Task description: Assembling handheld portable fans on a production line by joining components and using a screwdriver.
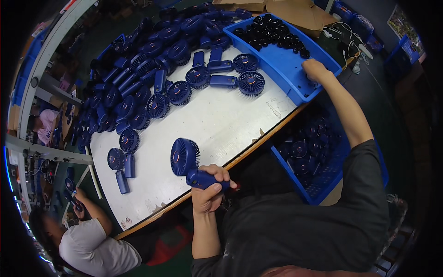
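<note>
My left hand (210, 189) is wrapped round the handle of a dark blue handheld fan (183, 158) and holds it above the table's near edge. The fan's round grille head points up and to the left. At the right, my right hand (315, 71) reaches over the rim of a blue plastic tray (295, 94). Its fingers are bent together and point down into the tray; what they pinch, if anything, is hidden. Just beyond those fingers lies a heap of small glossy black parts (270, 32). A few tiny dark bits lie on the tray's floor.
Many similar fans (157, 51) are piled across the far and left side of the white table (221, 120). Below its right edge stands a blue crate (318, 191) with more fans. Cardboard (300, 14) lies behind the tray. At lower left another person (94, 247) handles fans.
</note>
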Demonstrator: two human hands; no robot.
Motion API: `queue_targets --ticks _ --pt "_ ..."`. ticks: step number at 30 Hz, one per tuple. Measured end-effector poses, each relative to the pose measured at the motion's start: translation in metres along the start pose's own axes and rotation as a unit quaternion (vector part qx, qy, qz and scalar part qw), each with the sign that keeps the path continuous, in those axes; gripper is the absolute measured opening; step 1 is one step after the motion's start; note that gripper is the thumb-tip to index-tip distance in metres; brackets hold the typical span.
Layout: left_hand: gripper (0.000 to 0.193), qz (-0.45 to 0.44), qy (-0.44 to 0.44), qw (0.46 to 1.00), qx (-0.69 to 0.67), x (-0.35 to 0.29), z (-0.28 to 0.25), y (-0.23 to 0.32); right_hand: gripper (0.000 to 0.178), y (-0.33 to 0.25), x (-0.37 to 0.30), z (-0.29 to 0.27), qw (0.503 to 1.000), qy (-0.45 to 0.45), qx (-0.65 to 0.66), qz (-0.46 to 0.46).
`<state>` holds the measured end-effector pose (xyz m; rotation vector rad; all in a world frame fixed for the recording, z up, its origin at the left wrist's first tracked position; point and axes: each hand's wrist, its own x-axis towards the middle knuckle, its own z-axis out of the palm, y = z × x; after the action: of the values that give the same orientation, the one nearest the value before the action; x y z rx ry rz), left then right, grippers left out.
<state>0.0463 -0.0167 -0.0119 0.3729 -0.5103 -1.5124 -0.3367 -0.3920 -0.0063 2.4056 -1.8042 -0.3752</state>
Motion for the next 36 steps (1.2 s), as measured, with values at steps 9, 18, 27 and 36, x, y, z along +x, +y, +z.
queue_targets --ticks 9,18,27,36 --pt "0.027 0.055 0.203 0.915 0.345 0.02 0.02 -0.018 0.027 -0.219 -0.154 -0.081 0.807 0.195 0.384 -0.405" --pt "0.029 0.054 0.232 0.885 0.4 -0.011 -0.013 -0.004 0.019 -0.285 -0.192 -0.059 0.566 -0.31 0.729 -0.227" --pt "0.046 -0.099 0.068 0.985 0.122 -0.018 -0.021 -0.003 0.032 -0.305 -0.177 -0.086 0.692 0.153 0.467 -0.529" --pt "0.054 -0.035 0.256 0.965 0.048 -0.007 -0.001 -0.019 0.065 -0.314 -0.212 -0.069 0.78 0.142 0.409 -0.451"
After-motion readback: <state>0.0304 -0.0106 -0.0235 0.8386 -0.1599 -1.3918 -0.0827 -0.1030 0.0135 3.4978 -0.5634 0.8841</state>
